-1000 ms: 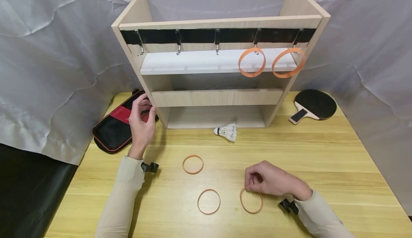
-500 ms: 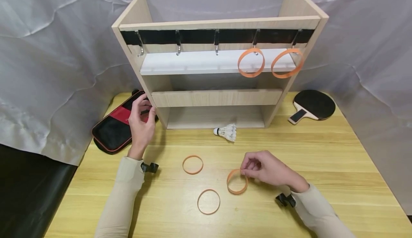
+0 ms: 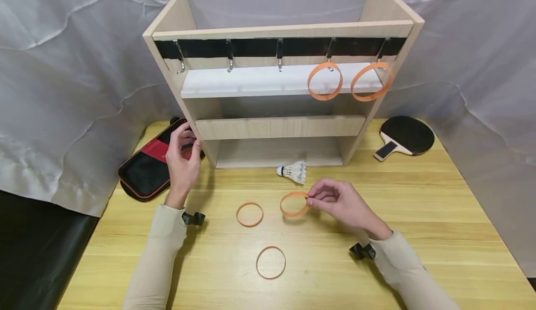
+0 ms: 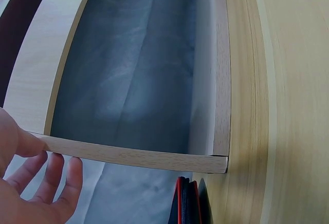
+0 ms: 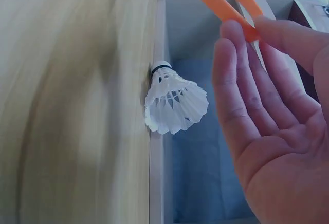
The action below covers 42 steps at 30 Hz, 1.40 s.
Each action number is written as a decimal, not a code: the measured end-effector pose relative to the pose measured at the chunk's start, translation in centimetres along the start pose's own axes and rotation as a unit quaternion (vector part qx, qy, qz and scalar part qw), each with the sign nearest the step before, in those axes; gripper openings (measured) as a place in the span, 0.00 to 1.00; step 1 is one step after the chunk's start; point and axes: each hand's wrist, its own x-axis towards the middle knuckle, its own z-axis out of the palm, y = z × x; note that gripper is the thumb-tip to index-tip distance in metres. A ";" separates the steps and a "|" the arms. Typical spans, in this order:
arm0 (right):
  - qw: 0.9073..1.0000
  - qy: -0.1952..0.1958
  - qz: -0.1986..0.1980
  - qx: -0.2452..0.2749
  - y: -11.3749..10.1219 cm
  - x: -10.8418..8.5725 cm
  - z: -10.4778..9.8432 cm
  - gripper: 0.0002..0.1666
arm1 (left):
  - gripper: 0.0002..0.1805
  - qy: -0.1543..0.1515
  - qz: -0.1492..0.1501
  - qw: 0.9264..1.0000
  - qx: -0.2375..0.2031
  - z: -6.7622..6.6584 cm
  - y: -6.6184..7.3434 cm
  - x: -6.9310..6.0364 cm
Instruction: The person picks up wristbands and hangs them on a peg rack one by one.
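My right hand (image 3: 345, 203) pinches an orange ring (image 3: 290, 214) by its right side between thumb and fingertips, over the table in front of the shelf. In the right wrist view the same ring (image 5: 221, 4) sticks out past the fingertips. My left hand (image 3: 182, 165) grips the left side panel of the wooden shelf (image 3: 280, 127), its thumb at the panel's edge in the left wrist view. Two more orange rings hang from the two rightmost hooks. Another orange ring (image 3: 250, 225) and a lower orange ring (image 3: 270, 278) lie on the table.
A shuttlecock (image 3: 293, 172) lies against the shelf's front bottom edge. To the right is a black table tennis bat (image 3: 408, 135). A black and red case (image 3: 146, 168) lies left of the shelf. Several metal hooks line the black strip (image 3: 255, 48).
My right hand has moved away from me and to the left, carrying the orange ring from the table's front toward the shelf. The left hand keeps its grip on the panel.
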 end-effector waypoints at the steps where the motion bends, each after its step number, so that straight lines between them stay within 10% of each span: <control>1: 1.000 0.007 -0.001 0.003 -0.1 0.1 0.0 0.09 | 0.27 0.000 0.000 1.000 0.000 0.0 0.0 0.0; 19: 0.990 0.101 -0.081 0.058 -2.1 2.0 0.4 0.08 | 0.27 0.003 0.001 1.000 0.004 0.1 -0.1 0.0; 42: 0.950 0.210 -0.200 0.114 -6.9 5.1 0.7 0.06 | 0.27 -0.001 -0.004 1.000 -0.002 0.0 0.0 0.0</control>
